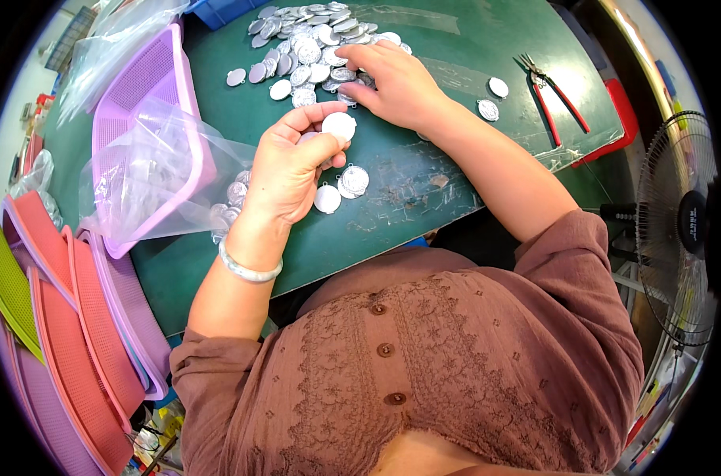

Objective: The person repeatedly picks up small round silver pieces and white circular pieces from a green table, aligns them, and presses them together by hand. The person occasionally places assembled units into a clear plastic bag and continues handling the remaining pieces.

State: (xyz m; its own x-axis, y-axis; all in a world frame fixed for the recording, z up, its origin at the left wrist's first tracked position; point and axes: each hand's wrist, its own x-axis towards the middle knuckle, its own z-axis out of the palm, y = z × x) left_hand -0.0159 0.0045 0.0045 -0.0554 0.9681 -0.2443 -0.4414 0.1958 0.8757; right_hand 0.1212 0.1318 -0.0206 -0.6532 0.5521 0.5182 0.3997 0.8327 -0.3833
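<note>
- Holding what, L hand (pixel 289 163)?
- One round silver disc (pixel 339 126), pinched btwn thumb and fingers, flat face up, above the green table (pixel 519 36). More discs seem to be tucked behind it, but fingers hide them, so no exact count.
- And R hand (pixel 400 86)?
- Palm down at the near right edge of the disc pile (pixel 309 47). Thumb and index stand apart, tips on the discs. Can't tell if it's got one gripped.
- Heavy, d'you reckon?
- Prob. light each, approx. coin-like. Look like metal, so stiff; shouldn't bend much. Faces may be slick, esp. stacked, and could slide off each other.
- Best hold?
- Rim, thumb vs. index, or flat across both faces like L hand's doing. Wouldn't tug the small loops at the edge; they're prob. the weakest bit.
- Any lying flat?
- Yep: a few loose discs (pixel 353 181) just beside L hand, plus two discs (pixel 488 109) near the red-handled pliers (pixel 540 82). Flat ones are prob. fiddly; get a nail under the rim.
</note>
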